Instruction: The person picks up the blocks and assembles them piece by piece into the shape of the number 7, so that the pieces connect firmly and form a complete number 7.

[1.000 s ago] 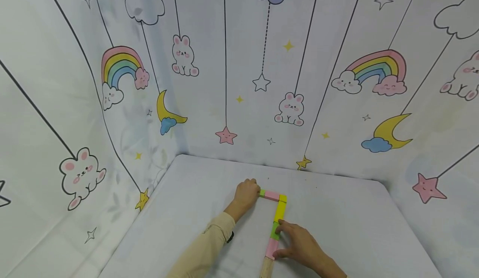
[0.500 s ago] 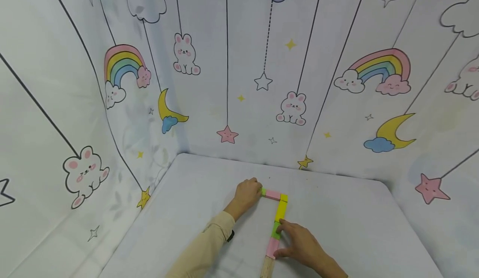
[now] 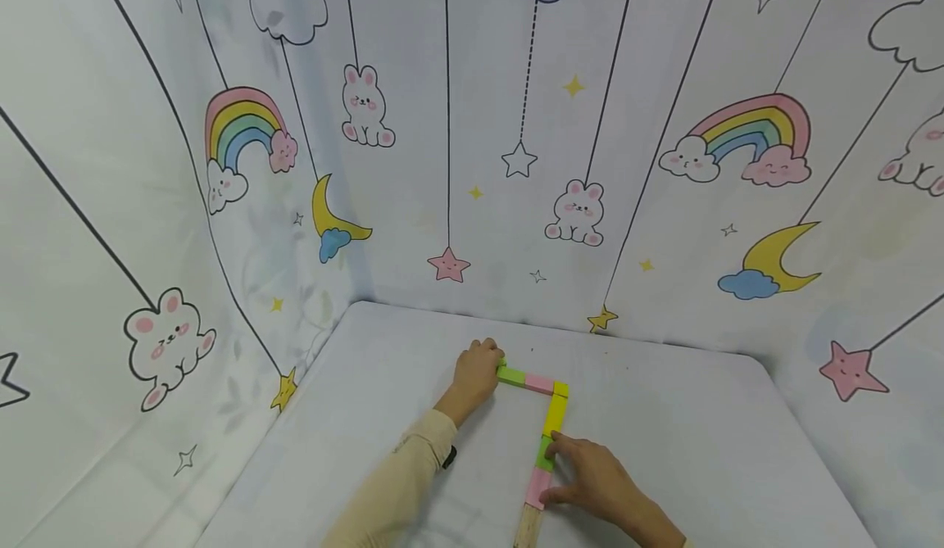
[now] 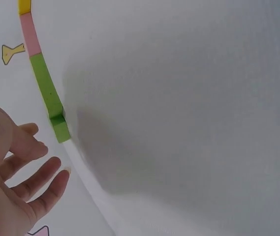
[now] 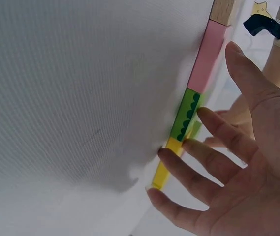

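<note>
My left hand is at the far left end of a bent row of blocks. In the left wrist view its fingers are loosely bent with a gap to the row. Beside them are a long green block and a short green block at the tip. My right hand lies along the row's right side, fingers spread. Its thumb is by a pink block; its fingertips are at a green block with dark scallops and a yellow block. Some fingertips seem to touch the row.
A plain wooden block continues the row at the near end. At the corner sits a small yellow block, with another pink block left of it. The white table meets a printed cloth wall at the back.
My left hand has moved left and slightly away, uncovering the long green block and a green piece at its end. The right hand stays nearly still.
</note>
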`<state>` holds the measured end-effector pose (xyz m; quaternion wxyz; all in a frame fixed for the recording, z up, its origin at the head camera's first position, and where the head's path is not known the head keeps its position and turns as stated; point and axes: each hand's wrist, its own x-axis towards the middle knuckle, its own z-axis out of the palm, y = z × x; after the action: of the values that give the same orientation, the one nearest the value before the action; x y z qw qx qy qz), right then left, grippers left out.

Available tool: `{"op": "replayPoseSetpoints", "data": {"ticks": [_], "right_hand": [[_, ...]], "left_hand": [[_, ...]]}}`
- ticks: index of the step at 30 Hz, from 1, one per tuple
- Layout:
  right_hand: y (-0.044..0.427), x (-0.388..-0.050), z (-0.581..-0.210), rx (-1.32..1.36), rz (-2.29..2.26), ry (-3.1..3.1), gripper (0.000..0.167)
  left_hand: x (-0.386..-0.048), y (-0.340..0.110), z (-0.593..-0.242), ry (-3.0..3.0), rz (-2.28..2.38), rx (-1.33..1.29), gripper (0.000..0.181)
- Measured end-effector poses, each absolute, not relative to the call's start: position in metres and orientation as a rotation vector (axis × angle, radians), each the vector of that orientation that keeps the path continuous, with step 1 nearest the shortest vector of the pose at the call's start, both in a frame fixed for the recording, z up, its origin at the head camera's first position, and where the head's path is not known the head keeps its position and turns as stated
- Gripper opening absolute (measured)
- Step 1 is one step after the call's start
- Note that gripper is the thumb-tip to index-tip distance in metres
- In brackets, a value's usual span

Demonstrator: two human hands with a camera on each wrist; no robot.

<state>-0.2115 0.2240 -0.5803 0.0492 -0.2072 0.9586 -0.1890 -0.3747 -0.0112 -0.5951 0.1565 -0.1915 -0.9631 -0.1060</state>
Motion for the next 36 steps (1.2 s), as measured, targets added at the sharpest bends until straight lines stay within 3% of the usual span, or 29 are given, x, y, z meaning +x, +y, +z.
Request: {"op": "replayPoseSetpoints", "data": {"ticks": [23,36], "right_hand": [[0.223,-0.211,-0.573,-0.622,-0.611,2.891,0.06],[0.223,-0.211,-0.574,-0.622,-0.585,2.904,0.061]], "left_hand": [[-0.374,-0.019,-0.59,-2.884,-0.216,-0.536,0.037],[-0.38,-0.024,-0.595,-2.858,-0.25,-0.467,0.029]]}}
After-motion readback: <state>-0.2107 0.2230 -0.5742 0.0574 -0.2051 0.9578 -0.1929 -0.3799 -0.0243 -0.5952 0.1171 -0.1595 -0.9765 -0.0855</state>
